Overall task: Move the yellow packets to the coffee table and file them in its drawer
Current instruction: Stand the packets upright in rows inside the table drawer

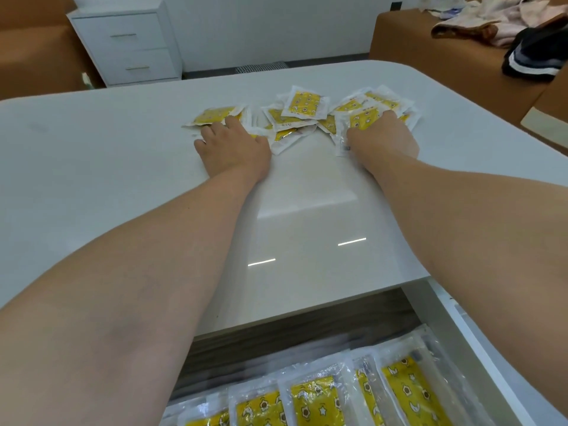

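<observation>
Yellow packets (302,101) flat, at mixed angles

Table top (123,179): white, smooth, high gloss, mirrors ceiling lights. Packets (302,101): clear crinkly plastic film, shiny, yellow printed insert inside. Drawer (479,348): smooth white side wall, semi-matt; back panel dark wood grain, matt. Cabinet (123,47): white, matt, smooth; handles (123,35) look like brushed metal. Sofa (430,56): brown, matt, smooth covering, material unclear. Clothes (504,20): soft cloth, rumpled.
</observation>
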Tool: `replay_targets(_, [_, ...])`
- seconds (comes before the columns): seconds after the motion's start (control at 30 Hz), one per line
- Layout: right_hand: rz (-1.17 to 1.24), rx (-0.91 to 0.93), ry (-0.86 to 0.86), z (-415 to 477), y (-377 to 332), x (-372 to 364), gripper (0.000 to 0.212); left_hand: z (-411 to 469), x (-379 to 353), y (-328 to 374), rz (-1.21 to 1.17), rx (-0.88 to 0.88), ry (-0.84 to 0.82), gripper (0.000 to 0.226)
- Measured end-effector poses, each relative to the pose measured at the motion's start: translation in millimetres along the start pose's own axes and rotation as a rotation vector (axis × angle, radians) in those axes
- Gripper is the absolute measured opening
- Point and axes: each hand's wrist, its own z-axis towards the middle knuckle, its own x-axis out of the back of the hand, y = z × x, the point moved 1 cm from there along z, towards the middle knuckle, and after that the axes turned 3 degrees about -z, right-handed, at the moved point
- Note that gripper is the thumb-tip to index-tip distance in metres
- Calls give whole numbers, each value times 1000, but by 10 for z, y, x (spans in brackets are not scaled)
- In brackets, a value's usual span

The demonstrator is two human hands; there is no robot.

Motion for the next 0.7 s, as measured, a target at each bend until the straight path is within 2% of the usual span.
replay_targets(0.17, [66, -1, -17, -21, 5, 21, 61, 4, 1, -2, -83, 44, 5, 65])
replay_targets(0.4, [255, 9, -16, -8, 42, 52, 51, -25, 39, -3, -191, 110, -12, 70])
replay_targets(0.5, [412, 34, -42, -33, 101, 64, 39, -102, 150, -106, -432, 214, -34, 61])
replay_targets(0.6, [617, 40, -66, -135, 182, 155, 12, -383, 344, -158, -747, 304, -21, 43])
replay_targets(0.67, [703, 24, -126, -275, 222, 319, 19, -697, 504, -146, -989, 386, 7, 36])
replay_targets(0.7, [743, -1, -166, -341, 245, 425, 14, -867, 590, -123, -1096, 422, 3, 32])
